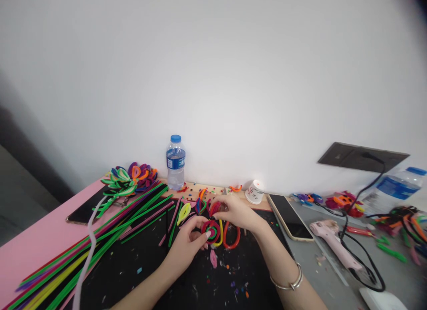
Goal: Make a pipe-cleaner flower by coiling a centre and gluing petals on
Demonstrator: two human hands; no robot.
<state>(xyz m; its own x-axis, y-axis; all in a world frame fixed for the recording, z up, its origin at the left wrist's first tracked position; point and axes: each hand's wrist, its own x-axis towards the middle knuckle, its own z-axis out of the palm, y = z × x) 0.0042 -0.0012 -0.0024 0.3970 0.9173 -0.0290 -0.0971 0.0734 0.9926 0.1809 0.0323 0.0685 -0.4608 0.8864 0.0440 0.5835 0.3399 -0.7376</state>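
My left hand (192,239) is closed on a round pipe-cleaner coil (206,239), red on the outside with green and pink at its centre. Just beyond it, my right hand (235,211) pinches a dark red pipe-cleaner piece (215,207), partly hidden by the fingers. Under the right wrist lies a red-orange loop (238,239) beside a yellow one, looking like scissor handles; their other end is covered. A pink pipe-cleaner loop (214,258) rests on the black mat (187,283) below the coil. Left of the hands is a yellow looped piece (183,213).
Long pipe cleaners (100,252) and a pipe-cleaner flower bunch (130,179) lie at the left, over a dark phone (85,207). A water bottle (175,163) and paper cup (255,192) stand by the wall. Rightward are a phone (290,216) and corded pink glue gun (335,245).
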